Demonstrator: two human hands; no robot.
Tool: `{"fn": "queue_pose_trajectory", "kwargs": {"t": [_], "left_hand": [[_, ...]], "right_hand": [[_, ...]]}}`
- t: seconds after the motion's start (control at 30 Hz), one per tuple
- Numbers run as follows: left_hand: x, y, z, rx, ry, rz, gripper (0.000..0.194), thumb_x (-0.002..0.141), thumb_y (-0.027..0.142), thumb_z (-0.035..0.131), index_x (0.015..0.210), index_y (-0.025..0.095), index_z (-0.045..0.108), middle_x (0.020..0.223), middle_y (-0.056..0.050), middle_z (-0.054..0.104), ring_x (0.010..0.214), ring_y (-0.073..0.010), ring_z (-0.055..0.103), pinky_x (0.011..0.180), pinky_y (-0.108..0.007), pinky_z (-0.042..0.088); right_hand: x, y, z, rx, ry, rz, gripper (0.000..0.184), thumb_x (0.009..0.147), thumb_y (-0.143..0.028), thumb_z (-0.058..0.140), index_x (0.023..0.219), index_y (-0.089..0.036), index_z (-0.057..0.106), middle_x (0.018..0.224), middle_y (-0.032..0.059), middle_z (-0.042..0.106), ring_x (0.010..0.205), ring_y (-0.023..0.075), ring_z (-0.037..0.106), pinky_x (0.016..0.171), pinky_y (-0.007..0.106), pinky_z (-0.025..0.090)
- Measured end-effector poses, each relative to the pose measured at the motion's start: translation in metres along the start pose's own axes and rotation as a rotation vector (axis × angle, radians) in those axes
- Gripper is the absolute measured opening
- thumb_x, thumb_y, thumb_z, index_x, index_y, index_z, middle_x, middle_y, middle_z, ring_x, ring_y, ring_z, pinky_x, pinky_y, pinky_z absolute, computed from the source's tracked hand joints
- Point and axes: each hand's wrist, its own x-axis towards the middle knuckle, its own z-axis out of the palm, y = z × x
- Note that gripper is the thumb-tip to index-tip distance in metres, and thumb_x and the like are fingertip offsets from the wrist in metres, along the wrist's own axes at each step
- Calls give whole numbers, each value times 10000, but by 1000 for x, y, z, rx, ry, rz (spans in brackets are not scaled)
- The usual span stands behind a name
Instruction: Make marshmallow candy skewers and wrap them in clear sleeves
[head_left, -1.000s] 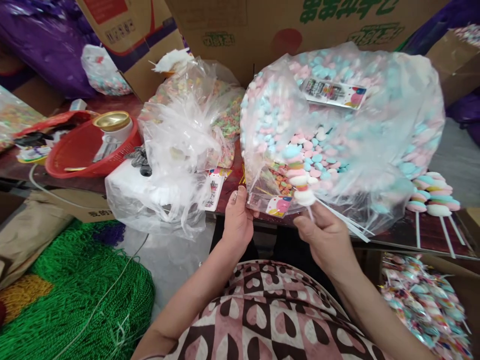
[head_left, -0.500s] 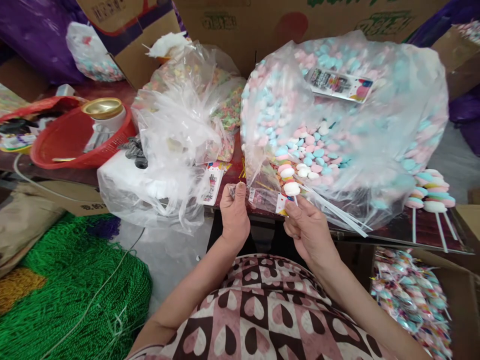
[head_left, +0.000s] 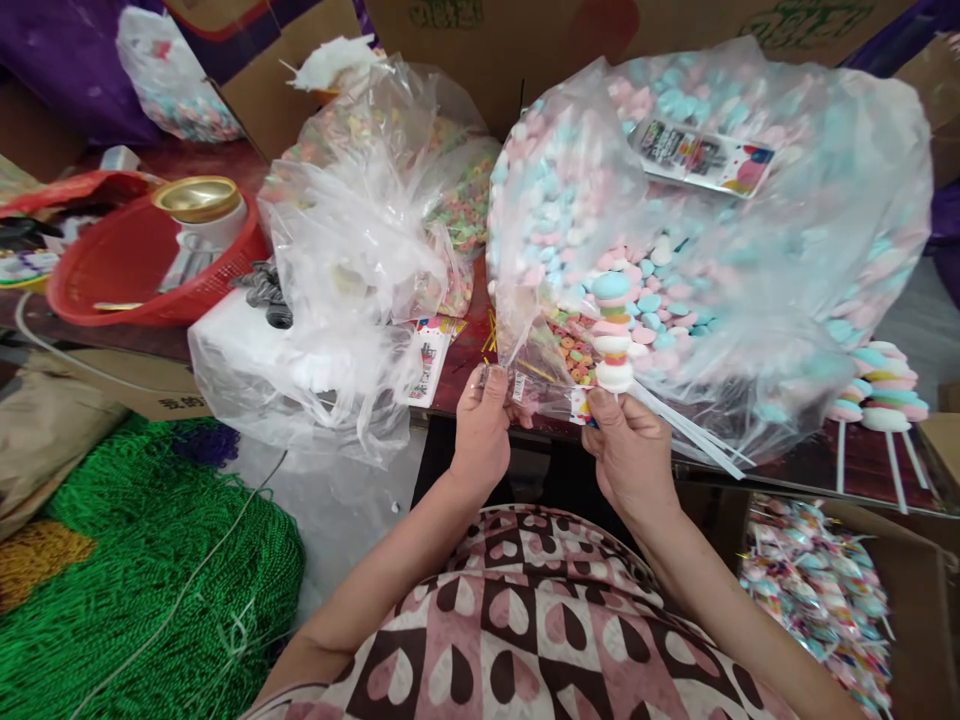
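Observation:
My right hand [head_left: 634, 450] is closed on the stick of a marshmallow lollipop [head_left: 613, 345]. The lollipop stands upright, with blue, pink and white marshmallows stacked and coloured rings between them. My left hand [head_left: 482, 425] pinches one end of a small clear printed wrapper [head_left: 551, 392]. It stretches across to the right hand, where a colourful corner shows by the thumb. Behind the hands, a large clear bag [head_left: 810, 230] of pastel marshmallows lies open. Ring candies [head_left: 574, 340] sit at its near left, and loose white sticks [head_left: 697, 430] lie right of my right hand.
Finished-looking marshmallow lollipops [head_left: 889, 380] rest at the table's right edge, above a carton of wrapped ones [head_left: 817, 590]. Left are a red basket [head_left: 97, 270], crumpled clear bags [head_left: 352, 270] and printed cards [head_left: 429, 360]. Green strands [head_left: 165, 560] heap below on the left.
The lollipop has risen in my right hand and shows more of its stack, with a blue marshmallow on top. Both hands sit slightly farther right in view, and the camera has shifted a little.

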Motion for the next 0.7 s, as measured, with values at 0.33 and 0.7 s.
{"fn": "queue_pose_trajectory", "kwargs": {"t": [0.33, 0.7], "left_hand": [[2, 6, 4, -81, 40, -165, 386, 640, 394, 853, 717, 170, 548, 571, 64, 564, 457, -52, 519, 431, -176, 414], [13, 11, -5, -292, 59, -266, 315, 758, 376, 783, 713, 163, 555, 559, 50, 582, 464, -48, 532, 449, -164, 409]], "right_hand": [[7, 0, -2, -42, -30, -61, 463, 731, -473, 795, 562, -183, 476, 506, -84, 314, 457, 47, 233, 415, 212, 170], [-12, -31, -52, -72, -254, -150, 240, 922, -360, 593, 845, -178, 730, 487, -78, 283, 423, 64, 241, 437, 241, 176]]}}
